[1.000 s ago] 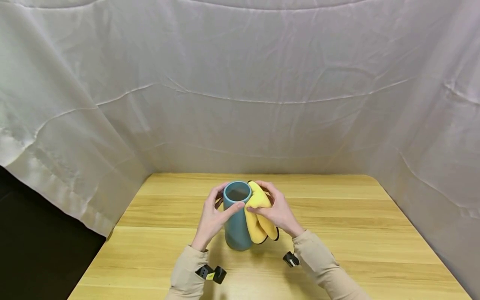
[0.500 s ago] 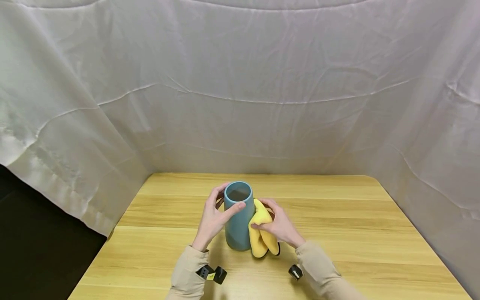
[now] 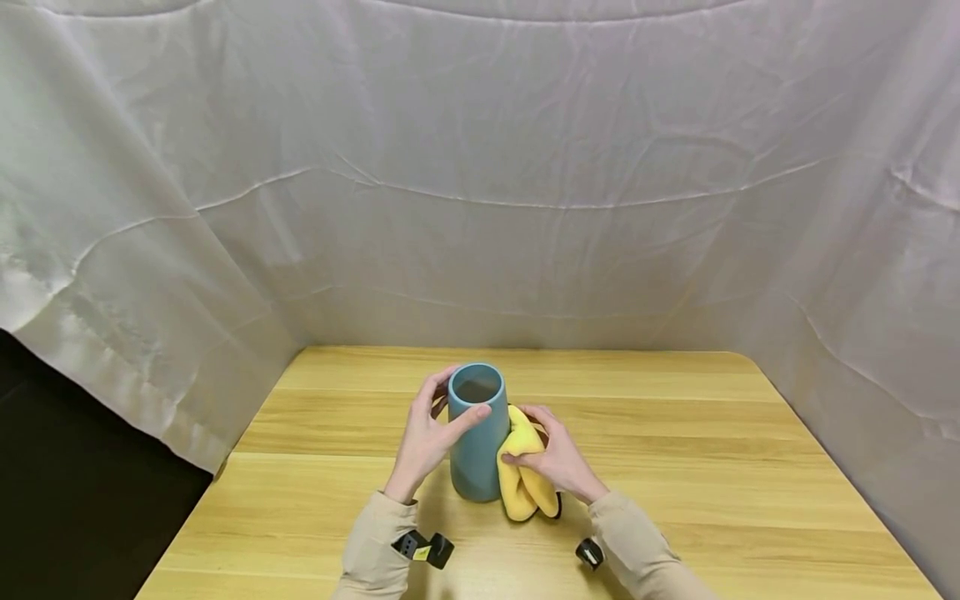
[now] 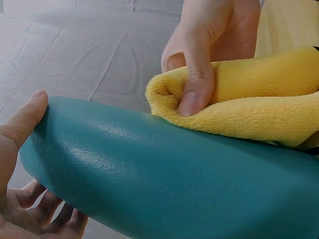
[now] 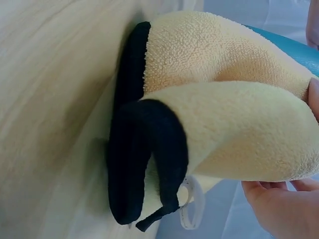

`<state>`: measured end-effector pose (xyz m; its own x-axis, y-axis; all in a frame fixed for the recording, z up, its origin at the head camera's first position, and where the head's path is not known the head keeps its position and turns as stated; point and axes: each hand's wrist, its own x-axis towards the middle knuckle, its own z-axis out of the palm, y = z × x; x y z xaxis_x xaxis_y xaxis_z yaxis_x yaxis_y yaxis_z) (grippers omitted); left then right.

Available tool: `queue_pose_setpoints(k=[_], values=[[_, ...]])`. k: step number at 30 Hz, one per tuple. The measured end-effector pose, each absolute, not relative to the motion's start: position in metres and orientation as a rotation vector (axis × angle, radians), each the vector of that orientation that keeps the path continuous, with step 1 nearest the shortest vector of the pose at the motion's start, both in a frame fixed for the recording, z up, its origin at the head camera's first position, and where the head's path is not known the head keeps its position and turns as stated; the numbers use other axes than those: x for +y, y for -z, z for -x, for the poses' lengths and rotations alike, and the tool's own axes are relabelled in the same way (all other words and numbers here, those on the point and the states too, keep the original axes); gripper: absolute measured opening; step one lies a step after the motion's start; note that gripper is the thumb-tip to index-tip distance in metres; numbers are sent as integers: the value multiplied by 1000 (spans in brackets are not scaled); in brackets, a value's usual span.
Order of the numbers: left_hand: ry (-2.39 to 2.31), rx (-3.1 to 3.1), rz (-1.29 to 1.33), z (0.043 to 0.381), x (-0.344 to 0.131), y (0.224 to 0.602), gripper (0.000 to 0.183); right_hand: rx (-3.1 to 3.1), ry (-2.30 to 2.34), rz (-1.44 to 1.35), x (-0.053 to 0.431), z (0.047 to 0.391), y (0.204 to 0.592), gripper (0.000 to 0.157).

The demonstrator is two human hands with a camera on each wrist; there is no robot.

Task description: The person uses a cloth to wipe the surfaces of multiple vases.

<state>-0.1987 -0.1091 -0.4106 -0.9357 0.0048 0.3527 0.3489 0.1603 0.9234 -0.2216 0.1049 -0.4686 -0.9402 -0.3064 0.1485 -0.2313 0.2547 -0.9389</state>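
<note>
A blue-teal vase (image 3: 477, 454), tall and with a round open mouth, stands upright on the wooden table. My left hand (image 3: 426, 437) grips it near the rim, thumb across the front and fingers round the far left side. My right hand (image 3: 558, 454) pinches a folded yellow cloth (image 3: 517, 492) against the vase's right side. In the left wrist view the thumb presses into a fold of the plush cloth (image 4: 259, 117), which lies along the vase wall (image 4: 149, 164). The right wrist view shows the cloth's black edging (image 5: 127, 159) and a small white loop (image 5: 193, 204).
The light wood table (image 3: 675, 467) extends round the vase on all sides. A pale grey curtain (image 3: 480, 250) hangs behind it and at both sides. A black area (image 3: 75, 500) lies off the table's left edge. Small black cameras (image 3: 590, 552) sit at the wrists.
My right hand and the cloth have slid down the vase's right side, from near the rim to lower on the wall. The left hand and the vase have stayed almost in place.
</note>
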Motion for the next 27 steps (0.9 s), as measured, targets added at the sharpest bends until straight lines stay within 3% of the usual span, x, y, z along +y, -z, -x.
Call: queue_pose_setpoints(k=[18, 27], values=[[1845, -2164, 342, 199, -109, 412, 61, 2494, 1942, 741, 94, 222, 408, 64], [1845, -2164, 336, 199, -108, 411, 61, 2509, 1914, 751, 94, 222, 402, 63]])
